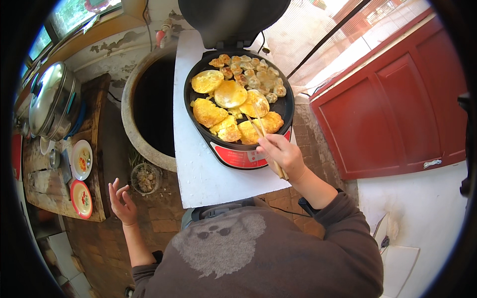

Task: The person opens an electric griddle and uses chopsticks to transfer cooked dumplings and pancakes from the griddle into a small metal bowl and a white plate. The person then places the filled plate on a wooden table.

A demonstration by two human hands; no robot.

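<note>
A round electric griddle (pixel 238 149) with its black lid (pixel 234 18) raised stands on a white board. My right hand (pixel 283 154) holds wooden chopsticks (pixel 261 126) over the griddle's near side. Their tips are at a yellow egg-coated cake (pixel 255 103) on the right. Several more yellow cakes (pixel 208 112) lie at the left, middle and front of the pan. Small browned dumplings (pixel 257 76) fill its back right part. My left hand (pixel 123 203) is held out at the left, fingers apart, with nothing in it.
A large vat (pixel 128 111) with a dark inside stands left of the white board (pixel 201 186). Farther left, a wooden table (pixel 97 149) bears a lidded steel pot (pixel 52 100), plates (pixel 81 199) and a cleaver. A plastic tub of scraps (pixel 145 178) sits low beside the vat. A red door (pixel 395 100) is at right.
</note>
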